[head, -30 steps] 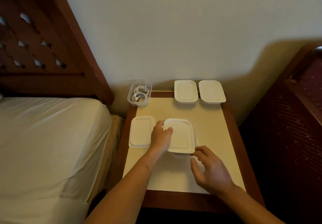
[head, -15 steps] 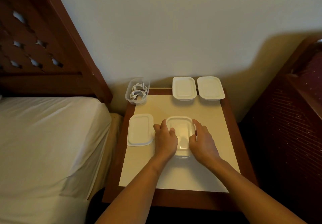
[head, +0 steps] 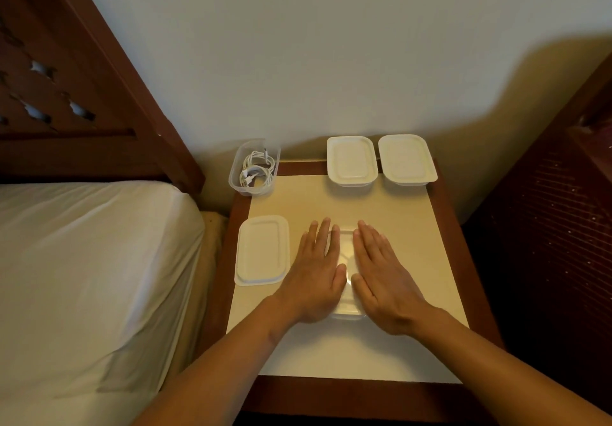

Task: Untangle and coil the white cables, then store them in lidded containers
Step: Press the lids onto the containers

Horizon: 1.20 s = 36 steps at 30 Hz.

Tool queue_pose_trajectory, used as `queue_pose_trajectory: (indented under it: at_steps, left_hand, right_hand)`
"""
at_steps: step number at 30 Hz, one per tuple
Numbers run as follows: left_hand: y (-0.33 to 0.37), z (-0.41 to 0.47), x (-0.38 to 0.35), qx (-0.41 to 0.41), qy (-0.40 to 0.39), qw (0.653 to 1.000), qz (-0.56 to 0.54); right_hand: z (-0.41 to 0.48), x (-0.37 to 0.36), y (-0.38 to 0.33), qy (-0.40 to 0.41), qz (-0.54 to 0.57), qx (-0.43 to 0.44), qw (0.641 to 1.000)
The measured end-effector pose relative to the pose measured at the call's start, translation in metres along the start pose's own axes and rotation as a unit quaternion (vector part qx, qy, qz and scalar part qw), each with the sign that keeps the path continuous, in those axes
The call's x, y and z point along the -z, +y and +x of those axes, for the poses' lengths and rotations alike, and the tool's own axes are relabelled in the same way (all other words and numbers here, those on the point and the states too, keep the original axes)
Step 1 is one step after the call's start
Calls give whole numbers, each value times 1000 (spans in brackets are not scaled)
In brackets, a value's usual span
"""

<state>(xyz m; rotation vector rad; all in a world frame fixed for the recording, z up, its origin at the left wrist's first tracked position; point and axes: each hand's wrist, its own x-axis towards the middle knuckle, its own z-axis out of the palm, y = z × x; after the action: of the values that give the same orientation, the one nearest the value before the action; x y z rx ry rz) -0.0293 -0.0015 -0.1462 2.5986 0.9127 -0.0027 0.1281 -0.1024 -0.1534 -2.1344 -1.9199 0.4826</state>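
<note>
— White plastic under both palms: lid (head: 345, 246) down on the near box (head: 347, 315), middle of the table (head: 381, 203).
— Gripping it?
— No. Left hand (head: 316, 273) spread flat, fingers straight and pointing away, pressing on the lid's left half. Same for the right hand (head: 381, 276) on the right half. Nothing curled, nothing pinched.
— Different from half a second back?
— Yes. Bent over the lid's two long edges then, with much of the top bare in between. Laid right over the top now, with only a narrow strip left bare between the two hands, plus the box's clear near end peeking out below the palms.
— And a full second back?
— Tilted then, held by the left hand alone, with the right hand off it, low over the table. Level and covered now.
— Cables (head: 256, 170)?
— Coiled in the open tub (head: 233, 178) at the table's far left corner, close to the headboard (head: 82, 94). Same spot as before.
— Other boxes?
— Left box (head: 262, 250), lidded, just beside the left hand, not touching. Two more lidded at the far edge by the wall: back box (head: 351, 160) and corner box (head: 406, 159), side by side. None shifted.
— Bed (head: 82, 260)?
— Left of the table, under a white sheet.
</note>
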Motion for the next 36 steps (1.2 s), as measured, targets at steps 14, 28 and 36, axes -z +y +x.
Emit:
queue_pose_trajectory:
  at_steps: [14, 28, 36]
  left_hand:
    - [22, -41, -20, -26, 119, 988, 92]
    - [-41, 42, 28, 74, 1, 981, 179]
    - [-70, 120, 55, 103, -10, 977, 189]
  right_hand:
    - [-6, 0, -14, -3, 5, -29, 1000]
    - [126, 63, -2, 75, -61, -95, 991]
    - [161, 43, 23, 36, -138, -75, 987]
